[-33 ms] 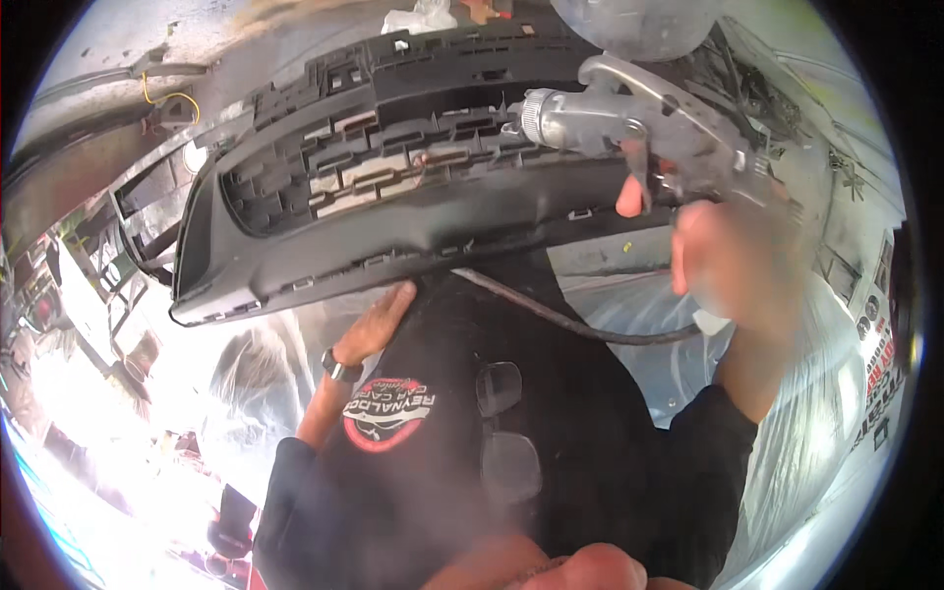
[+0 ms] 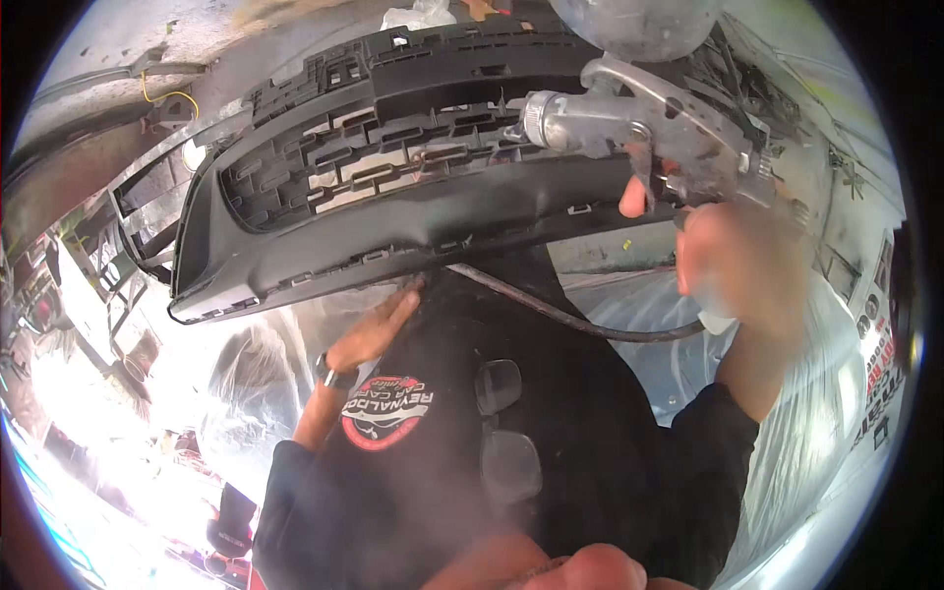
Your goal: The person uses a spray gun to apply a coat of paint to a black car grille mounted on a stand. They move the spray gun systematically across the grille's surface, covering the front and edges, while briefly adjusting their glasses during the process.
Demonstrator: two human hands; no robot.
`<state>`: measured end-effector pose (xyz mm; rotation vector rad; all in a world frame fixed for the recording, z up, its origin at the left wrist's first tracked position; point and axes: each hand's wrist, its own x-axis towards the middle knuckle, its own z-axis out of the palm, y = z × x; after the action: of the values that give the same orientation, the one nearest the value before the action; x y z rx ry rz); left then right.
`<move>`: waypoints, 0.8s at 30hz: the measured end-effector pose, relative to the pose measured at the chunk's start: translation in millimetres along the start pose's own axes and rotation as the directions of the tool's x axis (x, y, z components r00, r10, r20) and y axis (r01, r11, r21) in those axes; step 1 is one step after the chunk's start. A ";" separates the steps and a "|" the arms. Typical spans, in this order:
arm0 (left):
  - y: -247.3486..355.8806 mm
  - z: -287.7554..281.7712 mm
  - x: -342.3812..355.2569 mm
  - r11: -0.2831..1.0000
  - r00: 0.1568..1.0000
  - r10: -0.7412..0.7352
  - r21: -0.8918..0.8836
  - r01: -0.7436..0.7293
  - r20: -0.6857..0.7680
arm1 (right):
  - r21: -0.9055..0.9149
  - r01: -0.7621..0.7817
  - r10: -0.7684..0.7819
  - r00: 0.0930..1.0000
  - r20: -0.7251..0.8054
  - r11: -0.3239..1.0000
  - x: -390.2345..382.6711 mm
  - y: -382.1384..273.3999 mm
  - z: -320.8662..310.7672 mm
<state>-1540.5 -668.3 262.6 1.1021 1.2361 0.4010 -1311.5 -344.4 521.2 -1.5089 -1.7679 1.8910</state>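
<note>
My right hand point(image 2: 723, 256) grips a metal spray gun point(image 2: 595, 123) with a cloudy cup point(image 2: 639, 20) on top, a finger at its trigger; motion or mist blurs the hand. Its nozzle points left, over a black plastic car grille panel point(image 2: 295, 226) that spans the upper view. My left hand point(image 2: 379, 324), with a watch at the wrist, has straight fingers laid just below the panel's lower edge, beside my dark shirt point(image 2: 590, 423); whether the fingertips touch the panel I cannot tell. A dark hose point(image 2: 560, 315) runs toward my right hand. Clear glasses point(image 2: 506, 457) hang on the shirt.
Translucent plastic sheeting point(image 2: 806, 413) hangs at the right and lower left. A black frame part point(image 2: 138, 197) is left of the panel, below a yellow cord point(image 2: 152, 96). The left side holds clutter in strong glare. A printed board point(image 2: 880, 364) stands at the far right.
My left hand has shifted slightly up and to the right. The spray gun and panel have barely moved.
</note>
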 end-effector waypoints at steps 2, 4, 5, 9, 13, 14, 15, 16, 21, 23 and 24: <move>66.1 -19.0 -15.7 0.991 0.989 -0.131 -0.002 0.131 0.067 | -0.039 -0.015 0.016 0.999 0.035 0.999 -6.7 0.9 -9.4; 119.7 -38.8 -32.2 0.995 0.993 -0.103 -0.004 0.104 0.061 | -0.205 -0.043 0.040 0.999 -0.015 0.978 -13.4 5.5 -19.8; 140.2 -50.2 -38.6 1.000 0.998 -0.009 -0.026 0.011 0.060 | -0.250 -0.069 0.051 0.996 -0.079 0.966 -18.7 6.3 -26.7; 209.9 -46.0 -22.4 0.825 0.825 0.564 -0.013 -0.564 -0.006 | -0.238 -0.007 -0.055 0.966 -0.253 0.971 -37.4 27.3 -62.3; 260.6 -16.6 20.7 0.565 0.534 0.819 -0.132 -0.815 0.210 | -0.107 0.176 -0.204 0.893 -0.400 0.979 -75.6 42.4 -85.7; 267.9 -8.8 31.9 0.523 0.467 0.840 -0.186 -0.832 0.276 | -0.106 0.235 -0.257 0.862 -0.437 0.966 -86.0 54.4 -93.5; 278.7 0.4 38.4 0.501 0.454 0.858 -0.197 -0.843 0.240 | -0.106 0.288 -0.303 0.826 -0.475 0.952 -97.3 65.0 -103.1; 291.8 4.2 43.8 0.525 0.487 0.846 -0.188 -0.830 0.216 | -0.109 0.341 -0.347 0.786 -0.511 0.934 -107.4 72.8 -110.7; 352.2 34.4 81.5 0.531 0.537 0.844 -0.161 -0.832 0.005 | -0.116 0.504 -0.464 0.649 -0.602 0.856 -134.5 106.6 -123.7; 373.9 45.9 100.6 0.604 0.606 0.791 -0.051 -0.795 -0.089 | -0.084 0.555 -0.481 0.624 -0.617 0.828 -133.9 121.8 -127.0; 384.0 50.1 110.3 0.631 0.627 0.767 -0.015 -0.775 -0.135 | -0.111 0.535 -0.473 0.610 -0.636 0.838 -139.8 127.1 -129.1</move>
<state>-1343.7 -428.4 519.3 1.5418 0.7621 1.1812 -1087.5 -391.3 519.6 -1.2175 -1.5109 0.9797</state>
